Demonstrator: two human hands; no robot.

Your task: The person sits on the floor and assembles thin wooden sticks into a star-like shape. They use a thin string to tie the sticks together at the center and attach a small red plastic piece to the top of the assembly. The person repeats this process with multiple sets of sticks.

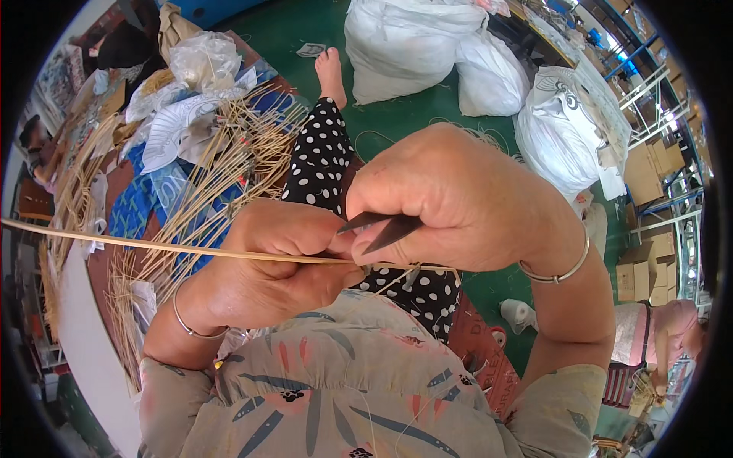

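My left hand (267,286) is closed around a long, pale bamboo strip (153,243), which runs out past the left rim of the view. Its fingers press the strip near my lap. Close against it, my right hand (458,198) is curled around dark-bladed scissors (395,231); their two blades stand apart in a V pointing left, and the handles are hidden in the palm. The right thumb and fingertips meet the left fingertips, where a thin end of strip shows beneath the right hand. What they pinch there is hidden.
Many loose bamboo strips (229,164) lie at the left on blue sheeting. Large white sacks (405,53) stand ahead on the green floor. A white thread spool (519,314) lies right of my lap. Cardboard boxes (649,271) and another person (660,332) are at the far right.
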